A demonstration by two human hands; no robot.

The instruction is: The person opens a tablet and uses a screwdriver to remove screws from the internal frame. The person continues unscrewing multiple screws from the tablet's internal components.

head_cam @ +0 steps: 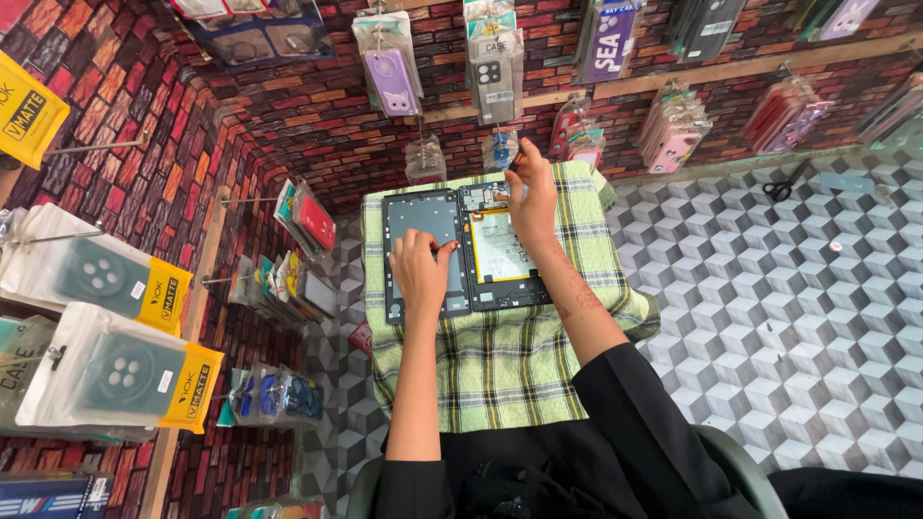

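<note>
On the green checked cloth (500, 370), the left hand (420, 272) presses flat on the detached back cover (423, 226), its grip apart. Beside it lies the opened tablet (500, 252), thin and likely fragile, best held by its edges. The right hand (532, 197) pinches near its top edge.

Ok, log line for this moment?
left hand on back cover | right hand on opened tablet | both on green cloth

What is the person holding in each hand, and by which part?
Nothing is lifted. The left hand presses flat on the grey tablet back cover; the right hand touches the top edge of the opened tablet. Any small tool is indiscernible.
</note>
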